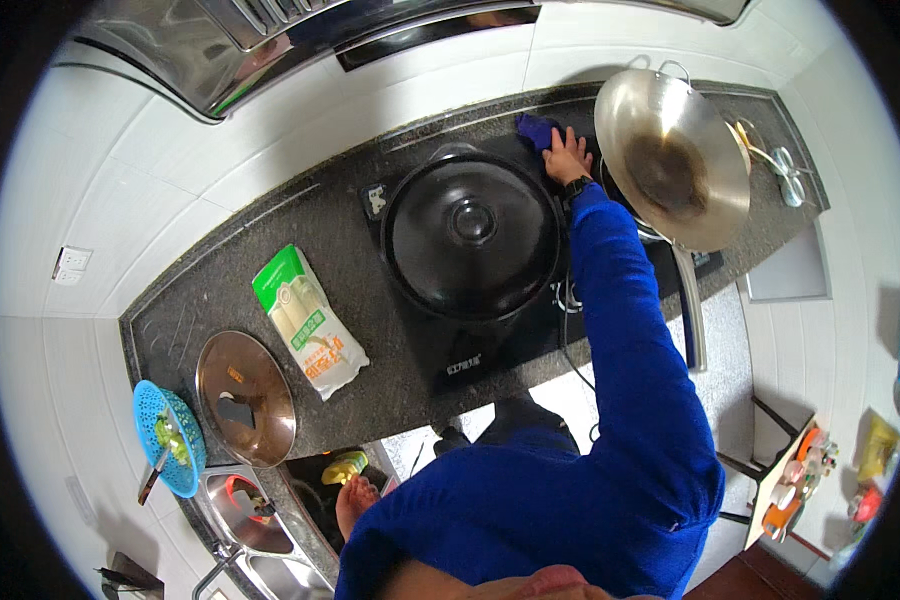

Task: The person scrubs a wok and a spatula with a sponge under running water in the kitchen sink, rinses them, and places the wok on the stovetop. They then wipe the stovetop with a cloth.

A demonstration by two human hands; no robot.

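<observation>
My right hand (568, 159) reaches to the back of the black cooktop (450, 360), fingers spread, with its thumb side against a crumpled dark blue cloth (538, 131). Whether it grips the cloth is unclear. Just left of my right forearm sits a big black lidded pot (472, 247). On the other side, a steel wok (667, 161) stands tilted over the right burner, its long handle towards me. Low at my left, my left hand (356, 501) is closed at the end of a yellow-green package (343, 466); my sleeve and body partly hide that arm.
A white-green food packet (311, 322) and a brown glass lid (246, 397) lie on the dark stone counter (217, 292). A blue colander (169, 439) with greens and a knife stands beside the sink (247, 517). A cord (570, 352) hangs off the front edge.
</observation>
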